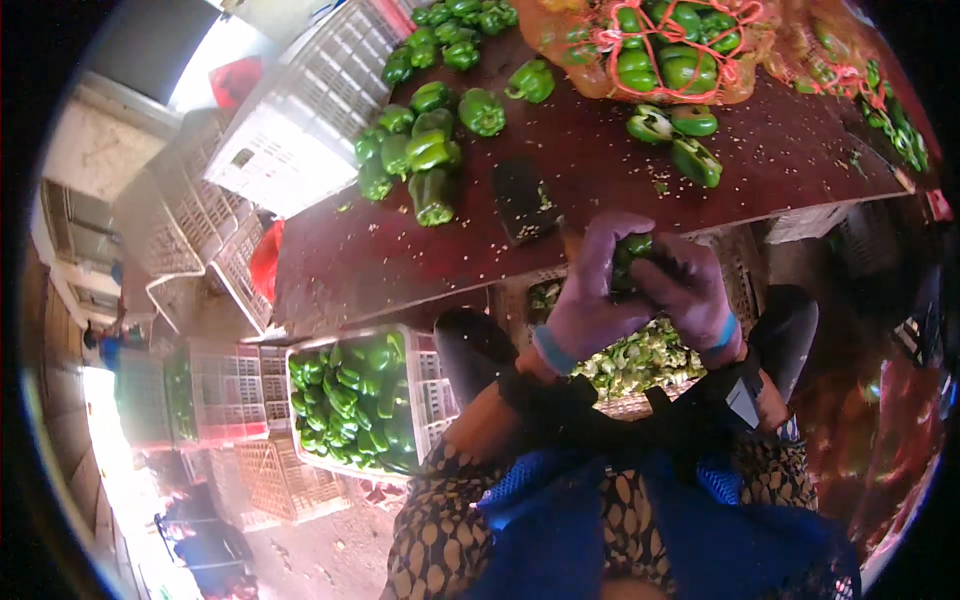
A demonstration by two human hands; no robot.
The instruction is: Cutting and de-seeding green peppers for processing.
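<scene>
I am holding a green pepper (630, 262) in both gloved hands, just off the near edge of the dark red surface (600, 170). My left hand (590, 295) is wrapping around its left side and my right hand (690, 290) is closing over its right side and top, so both grips are tight on it. Only a small patch of the pepper is showing between my purple gloves: it is glossy, deep green and lumpy, and the rest is hidden by my fingers, so I cannot tell its full shape.

Below my hands a crate (640, 360) of cut green pieces is sitting under the near edge. A white crate (355, 400) full of whole peppers is standing on the floor to my left. On the surface, a heap of peppers (420, 150) is lying toward the far left corner, with a dark block (523, 200) just beside it near the front edge. Three loose peppers (675, 135) are resting nearer the middle, and a red net bag (670, 45) of peppers is sitting at the far edge.
</scene>
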